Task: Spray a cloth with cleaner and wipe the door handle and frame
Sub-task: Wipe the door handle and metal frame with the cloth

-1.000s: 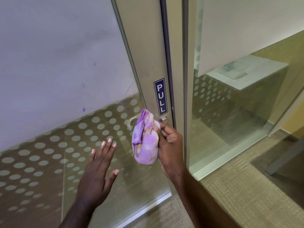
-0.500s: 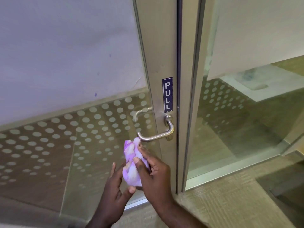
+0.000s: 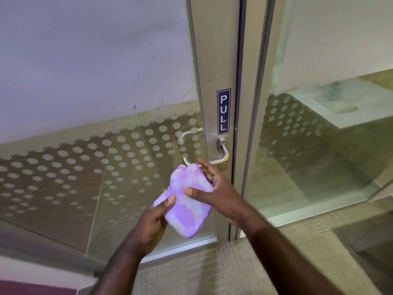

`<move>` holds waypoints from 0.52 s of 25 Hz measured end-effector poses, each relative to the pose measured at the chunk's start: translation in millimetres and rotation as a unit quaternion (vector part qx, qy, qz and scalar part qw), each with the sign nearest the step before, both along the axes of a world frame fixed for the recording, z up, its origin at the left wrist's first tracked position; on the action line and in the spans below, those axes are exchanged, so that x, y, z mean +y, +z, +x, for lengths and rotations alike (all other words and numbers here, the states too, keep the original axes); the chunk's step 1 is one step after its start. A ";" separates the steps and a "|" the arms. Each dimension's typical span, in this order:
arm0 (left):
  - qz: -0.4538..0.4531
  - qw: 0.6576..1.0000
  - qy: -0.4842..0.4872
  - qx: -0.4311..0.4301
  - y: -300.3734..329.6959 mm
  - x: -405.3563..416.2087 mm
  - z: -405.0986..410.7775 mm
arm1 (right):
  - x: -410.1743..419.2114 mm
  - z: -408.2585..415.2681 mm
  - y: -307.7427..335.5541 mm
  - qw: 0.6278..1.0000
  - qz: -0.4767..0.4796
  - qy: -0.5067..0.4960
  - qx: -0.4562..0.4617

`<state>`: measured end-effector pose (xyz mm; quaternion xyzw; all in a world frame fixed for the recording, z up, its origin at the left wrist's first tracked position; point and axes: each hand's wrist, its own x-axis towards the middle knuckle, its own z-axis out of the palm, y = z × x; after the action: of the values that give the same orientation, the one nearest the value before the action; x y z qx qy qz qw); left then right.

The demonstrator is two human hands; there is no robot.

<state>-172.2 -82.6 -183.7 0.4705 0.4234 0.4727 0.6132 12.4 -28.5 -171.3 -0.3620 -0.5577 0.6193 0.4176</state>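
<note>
Both hands now on the cloth (image 3: 187, 201). Right hand (image 3: 214, 188) grips its upper right edge, thumb pressed across the front face, fingers curled behind; left hand (image 3: 153, 220) pinches the lower left corner between thumb and fingers. Change noted: a second ago the right hand alone held the cloth bunched against the door handle (image 3: 214, 158) while the left hand lay flat on the glass; half a second ago the cloth had dropped below the handle and the left hand was coming in under it. Now the cloth is off the handle, just below and in front of its free end, and looks spread flatter, purple and white, held between the two hands. Judgement: the wipe of the handle is paused and the cloth is being refolded or turned to a fresh face, probably ahead of another pass on the handle or a move onto the door frame (image 3: 212, 60). Handle sits bare, lever level, under the blue PULL sign (image 3: 223, 111); no wet streaks can be made out on the metal. Glass panel (image 3: 106, 167) with its dotted film to the left, a second pane to the right, carpet below. Containers: none in view. No spray bottle visible, so whether the cloth carries cleaner cannot be told.
</note>
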 end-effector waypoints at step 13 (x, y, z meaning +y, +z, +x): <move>0.130 0.934 -0.041 0.330 27.6 45.7 3.3 | 15.5 32.1 -12.3 0.999 0.041 -0.015 -0.032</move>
<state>-168.9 -36.9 -156.2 0.6924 0.5169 0.3164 0.3916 44.4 -13.0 -183.5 -0.3724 -0.5900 0.5777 0.4236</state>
